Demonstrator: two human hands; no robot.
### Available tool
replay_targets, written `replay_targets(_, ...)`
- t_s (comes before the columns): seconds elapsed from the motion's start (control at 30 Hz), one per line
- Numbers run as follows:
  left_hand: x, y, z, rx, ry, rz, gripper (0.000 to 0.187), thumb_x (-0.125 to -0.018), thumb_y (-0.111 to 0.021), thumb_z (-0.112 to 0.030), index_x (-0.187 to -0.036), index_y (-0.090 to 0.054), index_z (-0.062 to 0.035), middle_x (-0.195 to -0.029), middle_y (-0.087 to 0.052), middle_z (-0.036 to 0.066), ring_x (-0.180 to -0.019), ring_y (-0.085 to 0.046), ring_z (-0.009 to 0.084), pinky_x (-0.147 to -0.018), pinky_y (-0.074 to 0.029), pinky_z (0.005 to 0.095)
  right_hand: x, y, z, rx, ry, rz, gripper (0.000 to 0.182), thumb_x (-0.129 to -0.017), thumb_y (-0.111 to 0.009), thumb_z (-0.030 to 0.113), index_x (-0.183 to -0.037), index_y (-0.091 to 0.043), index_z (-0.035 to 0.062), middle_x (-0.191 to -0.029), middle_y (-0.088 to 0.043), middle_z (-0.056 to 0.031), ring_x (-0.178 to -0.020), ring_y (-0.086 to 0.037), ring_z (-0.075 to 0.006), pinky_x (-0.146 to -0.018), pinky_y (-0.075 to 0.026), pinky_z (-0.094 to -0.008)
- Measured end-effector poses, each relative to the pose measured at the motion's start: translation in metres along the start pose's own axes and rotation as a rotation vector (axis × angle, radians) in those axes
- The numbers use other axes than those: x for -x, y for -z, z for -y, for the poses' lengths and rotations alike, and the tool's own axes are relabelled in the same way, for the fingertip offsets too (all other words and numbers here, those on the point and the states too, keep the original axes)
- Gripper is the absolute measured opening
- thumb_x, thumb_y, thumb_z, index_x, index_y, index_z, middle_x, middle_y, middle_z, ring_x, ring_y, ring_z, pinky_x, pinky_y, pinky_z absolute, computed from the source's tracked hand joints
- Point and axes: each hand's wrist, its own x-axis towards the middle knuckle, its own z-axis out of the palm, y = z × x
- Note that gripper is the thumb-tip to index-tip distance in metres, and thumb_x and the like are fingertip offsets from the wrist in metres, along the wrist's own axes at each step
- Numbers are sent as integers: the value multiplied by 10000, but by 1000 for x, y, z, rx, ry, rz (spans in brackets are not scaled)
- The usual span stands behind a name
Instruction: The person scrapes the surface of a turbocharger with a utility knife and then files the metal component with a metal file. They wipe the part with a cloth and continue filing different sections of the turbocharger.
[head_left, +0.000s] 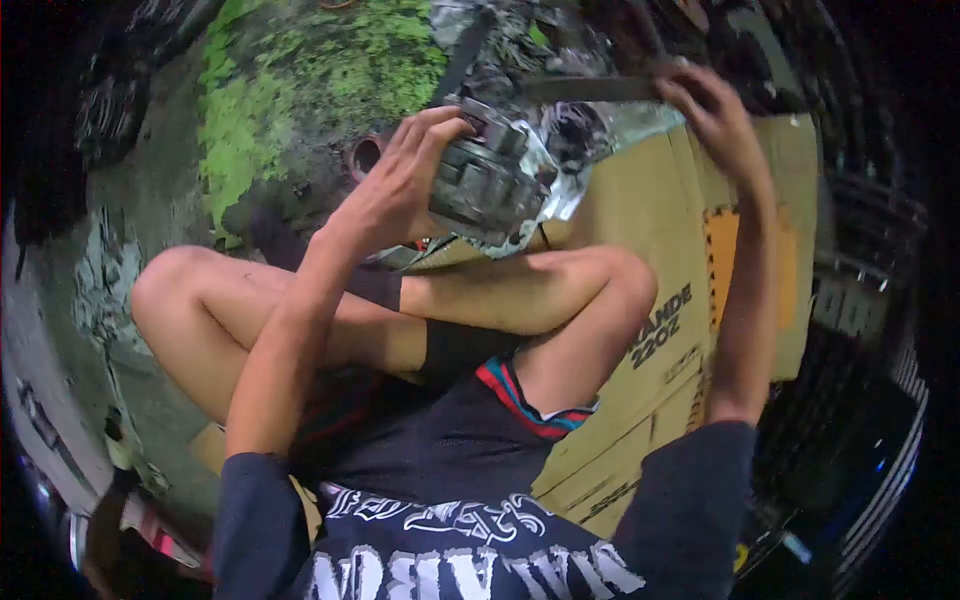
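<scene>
My left hand (412, 165) is closed on the side of a grey, blocky cast-metal engine part (485, 180), its fingers over the top left edge. The part is held up before my crossed legs, with shiny crumpled foil (568, 190) along its right side. Farther right, my right hand (712, 110) grips one end of a long flat dark metal bar (595, 90), which points left above the part; whether it is a file or a blade I cannot tell. A round metal tube (367, 153) lies just left of my left hand.
Flattened cardboard (640, 210) spreads under and right of my legs. Ahead, the concrete floor carries a green, dirty patch (320, 70). Crumpled silvery and dark scraps (540, 45) lie beyond the part. Dark metal items (860, 270) stand along the right side, and a greyish rag (105, 270) lies at left.
</scene>
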Motion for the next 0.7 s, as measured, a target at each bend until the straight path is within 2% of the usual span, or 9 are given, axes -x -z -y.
replay_targets(0.03, 3, -2, -2, 67, 29, -18, 1068, -535, -964, -119, -1467, -443, -82, -1553, -421, 218, -1448, -433, 453, -1236, -383, 509, 27, -19, 5, -25, -72, -148, 334, -1060, -668, 326, -1179, -720, 18, -1049, -758, -129, -989, -689, -242, -893, -528, -370)
replay_targets(0.1, 5, 2, -8, 46, 85, -17, 1090, -530, -966, -110, -1475, -424, -75, -1573, -349, 245, -1479, -394, 468, -1252, -367, 509, 83, -54, -3, -122, -343, -135, 356, -1109, -600, 325, -1289, -660, 24, -1090, -733, -153, -991, -661, -227, -919, -523, -362)
replay_targets(0.27, 12, 3, -19, -50, 182, -7, 1071, -545, -944, -65, -1482, -427, -107, -1546, -359, 240, -1477, -372, 495, -1235, -372, 534, 170, -126, 75, -302, -534, -174, 407, -1155, -484, 231, -1524, -513, 60, -795, -483, 44, -710, -449, -77, -637, -399, -265)
replay_targets(0.37, 17, -5, -28, -71, 239, -56, 1043, -566, -928, -40, -1480, -430, -105, -1541, -377, 250, -1450, -397, 516, -1217, -381, 554, 182, -131, 119, -341, -551, -263, 490, -1113, -523, 127, -1595, -466, 56, -843, -558, -53, -702, -423, -113, -625, -416, -296)
replay_targets(0.4, 18, -8, -30, -70, 269, -117, 1024, -578, -917, -25, -1477, -432, -97, -1539, -388, 256, -1434, -414, 527, -1207, -387, 563, 183, -127, 126, -293, -564, -262, 482, -1087, -558, 84, -1566, -523, 43, -878, -677, -94, -738, -583, -140, -698, -505, -315)
replay_targets(0.5, 25, -13, -28, -77, 270, -147, 994, -603, -896, -1, -1480, -434, -73, -1538, -413, 260, -1413, -450, 517, -1206, -397, 556, 167, -113, 152, -46, -169, -314, 418, -1042, -607, 9, -1459, -633, 18, -1084, -783, -158, -934, -746, -191, -832, -571, -341)
replay_targets(0.53, 26, -12, -27, -69, 272, -155, 994, -603, -896, -1, -1480, -434, -73, -1538, -413, 260, -1413, -450, 517, -1206, -397, 556, 160, -102, 172, -134, -280, -267, 376, -994, -649, -47, -1364, -702, -2, -1267, -766, -195, -1138, -766, -275, -946, -580, -368)
replay_targets(0.63, 26, -13, -21, -32, 228, -134, 988, -605, -896, -4, -1478, -437, -54, -1544, -416, 260, -1409, -466, 498, -1216, -402, 539, 151, -93, 189, -12, -171, -169, 425, -1010, -640, -17, -1432, -671, 21, -1130, -789, -185, -888, -767, -191, -777, -578, -329)
replay_targets(0.7, 24, -16, -17, -83, 198, -142, 1023, -567, -910, -7, -1474, -437, -36, -1528, -433, 257, -1425, -455, 476, -1230, -402, 516, 149, -95, 198, 58, -153, -59, 541, -944, -713, -9, -1457, -684, 158, -1020, -766, -109, -793, -718, -279, -746, -588, -411)
